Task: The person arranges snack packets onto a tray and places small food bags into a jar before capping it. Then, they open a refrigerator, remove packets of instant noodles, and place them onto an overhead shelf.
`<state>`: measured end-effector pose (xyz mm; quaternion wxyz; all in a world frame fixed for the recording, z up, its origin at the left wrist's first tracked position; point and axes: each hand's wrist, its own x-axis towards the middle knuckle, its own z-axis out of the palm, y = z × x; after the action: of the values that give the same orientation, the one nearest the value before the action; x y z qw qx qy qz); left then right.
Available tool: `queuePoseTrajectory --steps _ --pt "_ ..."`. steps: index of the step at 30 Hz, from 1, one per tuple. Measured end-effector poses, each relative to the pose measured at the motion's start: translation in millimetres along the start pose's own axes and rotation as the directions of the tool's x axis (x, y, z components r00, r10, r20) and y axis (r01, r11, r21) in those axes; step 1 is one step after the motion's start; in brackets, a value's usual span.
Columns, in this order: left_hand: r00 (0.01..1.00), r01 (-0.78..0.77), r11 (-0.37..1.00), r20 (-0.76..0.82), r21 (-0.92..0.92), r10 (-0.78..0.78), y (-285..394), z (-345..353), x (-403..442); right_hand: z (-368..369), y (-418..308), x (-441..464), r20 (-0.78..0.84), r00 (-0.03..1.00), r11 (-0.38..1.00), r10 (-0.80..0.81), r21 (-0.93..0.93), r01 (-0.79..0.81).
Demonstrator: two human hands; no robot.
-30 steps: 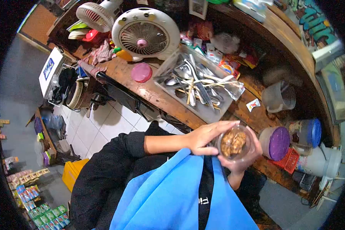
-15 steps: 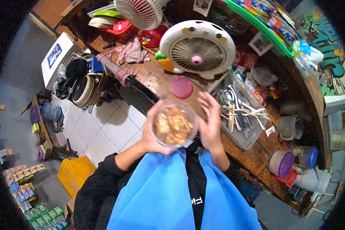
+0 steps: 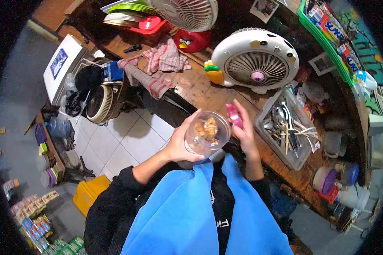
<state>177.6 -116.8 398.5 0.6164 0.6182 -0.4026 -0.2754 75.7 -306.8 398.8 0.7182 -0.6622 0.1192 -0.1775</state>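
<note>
My left hand (image 3: pixel 181 142) is wrapped round a clear plastic jar (image 3: pixel 192 142), held tilted in front of my chest with its mouth uncovered. Golden-brown pieces of food (image 3: pixel 207 129) lie inside; their exact kind I cannot make out. Just right of the jar's rim, my right hand (image 3: pixel 245 131) grips a pink lid (image 3: pixel 234 117) by its edge, turned nearly on its side. The lid and the jar are apart, or nearly so.
A white fan (image 3: pixel 257 59) stands on the wooden table (image 3: pixel 195 91). To the right lies a clear tray (image 3: pixel 300 161) of cutlery and chopsticks. Checked cloths (image 3: pixel 168 57) hang over the left edge. Lidded tubs (image 3: pixel 323 178) sit at far right.
The pink lid, which lay on the table, is now in my right hand, lifted beside the jar. The jar has tilted, and the view has turned so the table things sit further right.
</note>
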Motion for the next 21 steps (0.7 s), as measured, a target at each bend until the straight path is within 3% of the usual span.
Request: queuePoseTrajectory --steps 1,2,3,4,7,8,11,15,17,21 --pt "1.0 0.003 1.0 0.023 -0.017 -0.003 2 3 6 5 -22 -11 0.006 1.0 0.959 0.018 0.283 -0.019" --pt "0.995 0.015 0.998 0.1 0.058 -0.021 5 7 13 -1 -34 -16 0.072 0.992 0.995 -0.104 0.018 0.102" --pt "0.982 0.015 0.991 0.183 0.131 -0.039 9 14 20 -9 -46 -24 0.163 0.968 0.943 -0.191 -0.244 0.227" --pt "0.978 -0.059 0.986 0.207 0.157 0.026 14 23 26 -10 -67 -29 0.228 0.957 0.824 -0.179 -0.497 0.272" --pt "0.92 -0.15 0.978 0.382 0.142 0.086 20 51 43 -15 -91 -53 0.115 0.983 0.727 -0.141 -0.662 0.181" --pt "0.902 -0.241 0.968 0.382 0.066 0.199 23 61 48 -19 -100 -63 0.071 0.986 0.713 -0.153 -0.683 0.16" --pt "0.802 -0.245 0.968 0.552 -0.043 0.228 30 88 60 -34 -113 -95 0.012 0.983 0.68 -0.181 -0.721 0.134" --pt "0.616 -0.131 0.963 0.742 -0.234 0.264 48 128 72 -52 -134 -142 -0.052 0.972 0.705 -0.228 -0.697 0.128" --pt "0.538 -0.239 0.931 0.761 -0.276 0.363 59 150 81 -60 -141 -163 -0.121 0.938 0.7 -0.326 -0.698 0.153" --pt "0.424 -0.169 0.921 0.817 -0.352 0.391 77 200 82 -86 -147 -202 -0.158 0.876 0.696 -0.457 -0.677 0.241"
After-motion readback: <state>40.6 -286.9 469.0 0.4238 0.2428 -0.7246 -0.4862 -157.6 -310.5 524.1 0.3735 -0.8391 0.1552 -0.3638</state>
